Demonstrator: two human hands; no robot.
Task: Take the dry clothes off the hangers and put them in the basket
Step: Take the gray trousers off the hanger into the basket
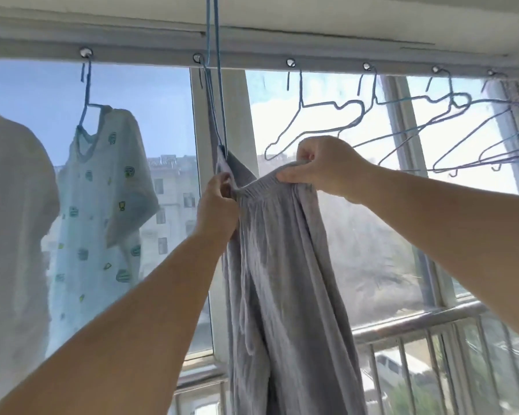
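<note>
Grey trousers with an elastic waistband hang in front of the window, one end of the waist still caught on a blue wire hanger seen edge-on. My left hand pinches the waistband at its left end, just under the hanger. My right hand grips the waistband's right end and holds it up. A pale patterned shirt hangs on another blue hanger to the left. No basket is in view.
Several bare blue wire hangers hang from hooks along the rail at the upper right. A white garment fills the far left edge. A metal railing runs outside the lower window.
</note>
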